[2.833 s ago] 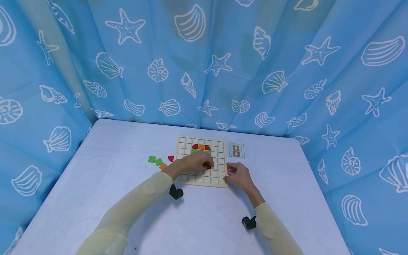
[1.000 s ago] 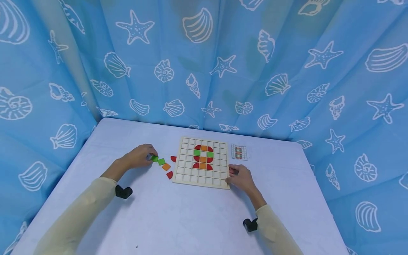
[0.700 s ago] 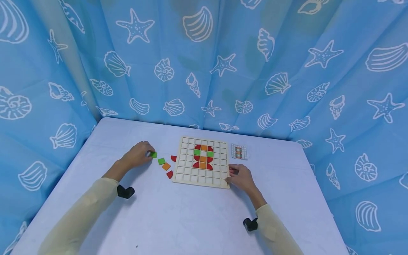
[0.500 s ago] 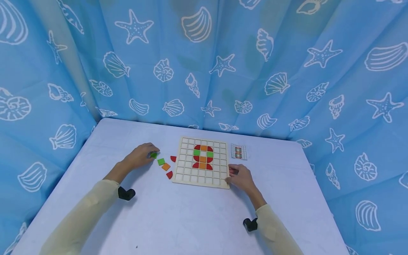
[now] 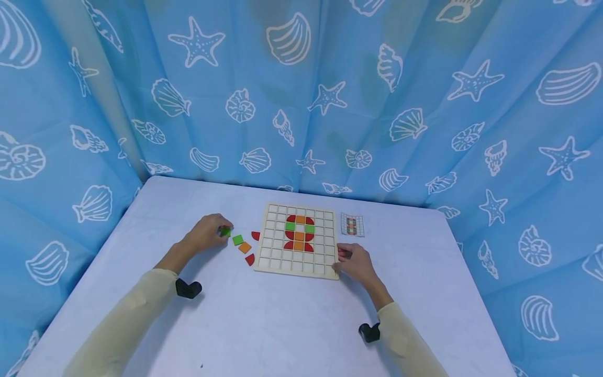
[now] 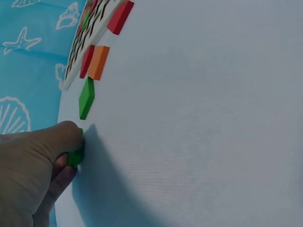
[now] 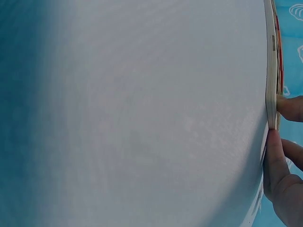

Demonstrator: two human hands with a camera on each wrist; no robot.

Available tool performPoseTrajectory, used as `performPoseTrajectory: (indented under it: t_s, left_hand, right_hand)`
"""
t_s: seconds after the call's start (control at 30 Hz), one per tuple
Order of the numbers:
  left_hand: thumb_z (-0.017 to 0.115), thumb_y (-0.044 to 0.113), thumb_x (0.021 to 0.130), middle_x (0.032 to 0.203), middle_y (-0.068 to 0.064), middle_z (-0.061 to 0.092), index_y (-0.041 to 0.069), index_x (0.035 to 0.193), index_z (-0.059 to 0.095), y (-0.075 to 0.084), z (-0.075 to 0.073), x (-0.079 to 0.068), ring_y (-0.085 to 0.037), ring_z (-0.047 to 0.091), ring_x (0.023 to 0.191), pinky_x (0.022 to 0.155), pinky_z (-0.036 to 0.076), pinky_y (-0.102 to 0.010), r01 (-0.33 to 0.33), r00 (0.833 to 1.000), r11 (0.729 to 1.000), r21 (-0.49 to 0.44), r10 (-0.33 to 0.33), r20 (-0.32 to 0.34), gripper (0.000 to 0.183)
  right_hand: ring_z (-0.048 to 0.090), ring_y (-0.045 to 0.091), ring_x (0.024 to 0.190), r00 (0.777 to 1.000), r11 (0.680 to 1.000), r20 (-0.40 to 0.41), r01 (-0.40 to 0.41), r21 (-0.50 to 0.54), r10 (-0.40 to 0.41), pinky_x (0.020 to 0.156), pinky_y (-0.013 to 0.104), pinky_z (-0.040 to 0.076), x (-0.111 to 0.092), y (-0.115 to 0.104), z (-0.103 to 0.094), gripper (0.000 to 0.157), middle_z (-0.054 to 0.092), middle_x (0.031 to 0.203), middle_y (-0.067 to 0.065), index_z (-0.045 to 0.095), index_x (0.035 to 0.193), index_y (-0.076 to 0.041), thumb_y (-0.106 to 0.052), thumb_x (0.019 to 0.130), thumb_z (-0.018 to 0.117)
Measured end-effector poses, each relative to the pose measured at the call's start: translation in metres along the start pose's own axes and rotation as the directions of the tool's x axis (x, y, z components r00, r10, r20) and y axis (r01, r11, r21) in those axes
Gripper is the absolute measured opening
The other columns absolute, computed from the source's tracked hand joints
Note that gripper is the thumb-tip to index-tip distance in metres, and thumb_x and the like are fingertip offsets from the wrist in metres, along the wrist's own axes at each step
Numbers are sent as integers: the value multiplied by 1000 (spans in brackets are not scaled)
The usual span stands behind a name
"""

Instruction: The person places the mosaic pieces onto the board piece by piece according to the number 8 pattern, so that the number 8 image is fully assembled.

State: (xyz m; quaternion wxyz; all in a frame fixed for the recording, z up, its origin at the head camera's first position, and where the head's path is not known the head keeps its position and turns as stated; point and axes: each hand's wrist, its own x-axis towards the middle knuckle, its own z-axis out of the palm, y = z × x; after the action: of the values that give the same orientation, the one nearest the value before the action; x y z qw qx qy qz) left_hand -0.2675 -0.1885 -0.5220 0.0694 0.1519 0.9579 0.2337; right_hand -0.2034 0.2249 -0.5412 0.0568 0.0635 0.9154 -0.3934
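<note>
My left hand (image 5: 206,232) is at the left of the table and pinches a green square tile (image 6: 75,157) between thumb and fingers; the fingers partly cover it. A wooden grid board (image 5: 277,252) lies at the middle, with red, orange and green pieces set in a pattern in its cells. My right hand (image 5: 354,262) grips the board's right edge near the front corner, thumb over the rim and fingers against the side. Between the left hand and the board lie a second green tile (image 5: 237,240), an orange tile (image 5: 244,247) and two red quarter-round pieces (image 5: 250,259).
A small pattern card (image 5: 352,225) showing a coloured grid lies right of the board. The table has a white cloth (image 5: 264,324). Behind it and at both sides hangs a blue curtain (image 5: 282,78) with shell and starfish prints.
My left hand has left the board, where it was at a red piece, and moved left to the green tile, which it now pinches. The right hand stays at the board's edge.
</note>
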Motion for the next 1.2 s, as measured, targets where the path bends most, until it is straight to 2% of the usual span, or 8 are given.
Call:
performPoseTrajectory:
  t_s: [0.33, 0.57, 0.9, 1.03, 1.2]
  left_hand:
    - [75, 13, 84, 106, -11, 61, 3, 115, 70, -6, 1, -6, -26, 59, 96, 91, 51, -43, 14, 995, 1000, -24, -16, -103, 33]
    - [77, 14, 82, 105, -12, 61, 0, 114, 70, -6, 3, -12, -26, 59, 95, 90, 52, -43, -9, 988, 1000, -17, 7, -153, 35]
    - [77, 15, 80, 102, -10, 63, 2, 110, 71, -8, 13, -20, -24, 58, 91, 88, 52, -43, -43, 988, 999, 24, 46, -150, 33]
    - [78, 15, 80, 103, -9, 63, 3, 111, 70, -3, 13, -18, -24, 59, 93, 88, 52, -42, -47, 988, 999, -22, 43, -147, 34]
    - [78, 13, 79, 103, -7, 63, 4, 112, 70, 13, 15, -17, -22, 60, 93, 87, 53, -40, -58, 986, 992, -109, 40, -162, 34]
  right_hand:
    - [54, 24, 102, 1000, 1000, -3, 4, 16, -4, 90, 38, 48, 0, -4, -3, 59, 58, 109, 8, 59, 131, -3, -11, 75, 78]
    - [54, 24, 102, 1000, 1000, 0, -4, 19, 4, 90, 39, 48, 0, -6, -3, 59, 58, 109, 8, 59, 131, -4, -11, 76, 79]
    - [54, 23, 101, 1000, 1000, 19, 2, 19, -3, 89, 38, 49, -1, -2, -3, 59, 58, 108, 7, 59, 131, -3, -12, 75, 79]
    - [54, 23, 100, 1000, 1000, 17, 6, 27, -7, 88, 38, 49, -2, -5, -6, 59, 58, 108, 8, 59, 131, -2, -11, 75, 79]
    - [55, 23, 100, 1000, 1000, 23, 10, 17, -11, 87, 38, 49, -3, -6, -7, 60, 58, 108, 8, 59, 131, -1, -10, 75, 79]
